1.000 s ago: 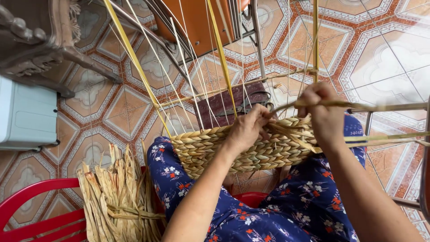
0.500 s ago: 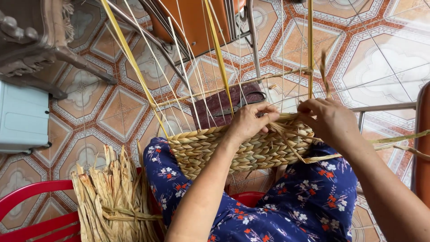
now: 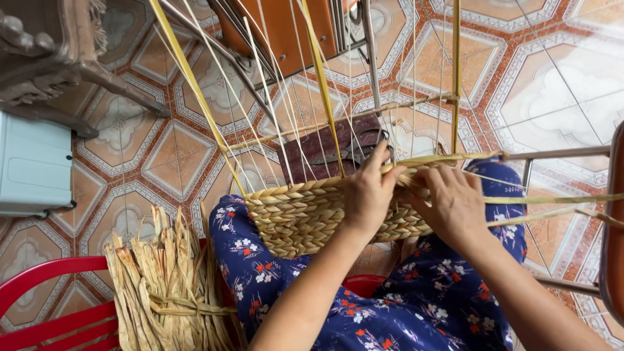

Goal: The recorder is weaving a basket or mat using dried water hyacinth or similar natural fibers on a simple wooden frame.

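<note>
Woven panel (image 3: 305,218): a band of plaited straw-coloured fibre resting across the person's lap, its long axis running left to right, just under both hands.
Upright strands (image 3: 322,84): thin pale and yellow stakes rising from the panel's top edge and fanning away from the person toward the floor tiles.
Working strand (image 3: 552,198): a flat fibre trailing out to the right from the top edge, level with the right hand.
Left hand (image 3: 367,195): lies on the panel's upper rim near its middle, palm down, fingers (image 3: 380,162) stretched forward and close together, pressing among the uprights; whether it pinches a strand, I cannot tell.
Right hand (image 3: 452,198): touching the rim just beside the left hand, fingers curled down onto the weave where the working strand leaves it; the grip itself is hidden under the hand.
Nearer hand: the right is closer to the loose strand; the left is closer to the finished weave.
Bundle of dried leaves (image 3: 166,286): tied, lying on a red plastic seat (image 3: 45,305) to the person's left, well apart from both hands.
</note>
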